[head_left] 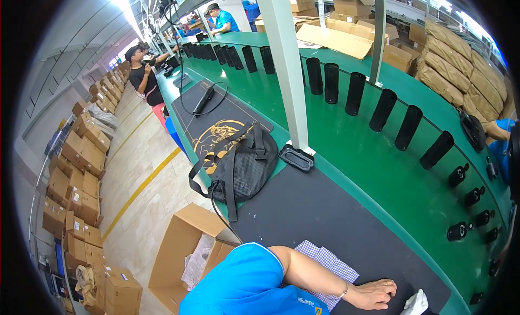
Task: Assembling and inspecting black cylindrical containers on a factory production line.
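My left hand (374, 295), with a bracelet at the wrist and a ring, rests palm down on the dark grey work mat (325, 212). Its fingers are loosely bent and slightly apart, and nothing shows in them. Beneath my forearm lies a checkered cloth (327, 263). Just right of the hand, a crumpled white piece (416, 303) is cut off by the lower edge; whether it is a cloth or a glove I cannot make out. My right hand does not show.
Black cylinders (355, 92) and smaller black parts (459, 231) stand along the green conveyor belt (346, 136). A black bag (244, 168) and a black tray (296, 158) lie on the bench. A metal post (284, 65) rises beside them. An open carton (179, 250) stands left; co-workers sit farther off.
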`<action>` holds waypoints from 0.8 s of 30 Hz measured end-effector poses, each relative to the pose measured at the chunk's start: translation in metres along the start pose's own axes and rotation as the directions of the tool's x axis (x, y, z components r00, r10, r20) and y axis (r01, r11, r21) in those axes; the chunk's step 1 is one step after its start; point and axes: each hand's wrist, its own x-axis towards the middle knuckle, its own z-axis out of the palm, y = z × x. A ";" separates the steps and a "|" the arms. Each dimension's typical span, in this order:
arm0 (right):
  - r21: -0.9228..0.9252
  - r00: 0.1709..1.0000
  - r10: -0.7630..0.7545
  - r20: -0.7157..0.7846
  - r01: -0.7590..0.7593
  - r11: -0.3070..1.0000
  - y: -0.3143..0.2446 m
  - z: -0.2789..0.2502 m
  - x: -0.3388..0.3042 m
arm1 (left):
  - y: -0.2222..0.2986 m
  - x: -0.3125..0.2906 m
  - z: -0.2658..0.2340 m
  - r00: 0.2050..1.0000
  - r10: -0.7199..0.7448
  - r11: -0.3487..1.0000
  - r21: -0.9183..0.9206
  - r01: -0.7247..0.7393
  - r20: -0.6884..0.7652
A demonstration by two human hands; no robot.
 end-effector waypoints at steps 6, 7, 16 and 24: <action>-0.052 0.950 -0.031 -0.310 0.015 0.999 0.074 -0.015 0.063 | 0.005 0.001 -0.001 1.000 -0.004 1.000 0.014 0.004 -0.029; -0.049 0.951 -0.043 -0.307 0.029 0.998 0.074 -0.014 0.063 | 0.006 0.001 -0.002 1.000 -0.007 1.000 0.015 0.007 -0.022; -0.044 0.944 -0.148 -0.294 0.142 0.989 0.065 -0.010 0.054 | -0.025 0.006 0.028 0.994 -0.040 0.998 0.050 0.045 -0.099; 0.258 0.878 -0.461 0.126 0.420 0.870 0.040 -0.012 0.009 | -0.042 0.000 0.046 0.986 -0.146 0.984 -0.117 0.137 -0.075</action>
